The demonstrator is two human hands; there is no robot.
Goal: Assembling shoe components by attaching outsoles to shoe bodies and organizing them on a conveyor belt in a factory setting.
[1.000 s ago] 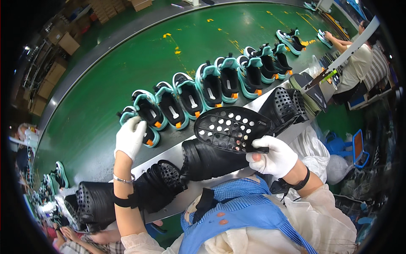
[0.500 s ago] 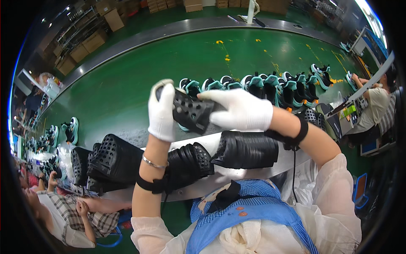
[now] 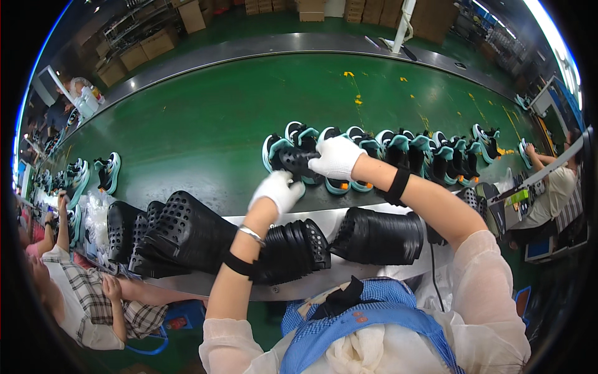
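Note:
My gloved right hand pinches the end of a black perforated plastic shoe insert. The insert lies over the opening of a black and teal sneaker, its front end at the shoe's upper. At the near end of that sneaker, my gloved left hand is closed against the heel, its fingers partly hidden. More sneakers stand in a row to the right. Nested stacks of the same black inserts lie on a metal ledge in front of me, with a larger pile at left.
A green work surface stretches beyond the shoes. Further sneakers stand at left beside clear plastic wrapping. One co-worker sits at left, another at right. A black cord hangs near my right arm.
Both hands have come down and apart. The insert, earlier held up in front of me between both hands, is now at a sneaker in my right hand; my left has moved to the shoe's heel.

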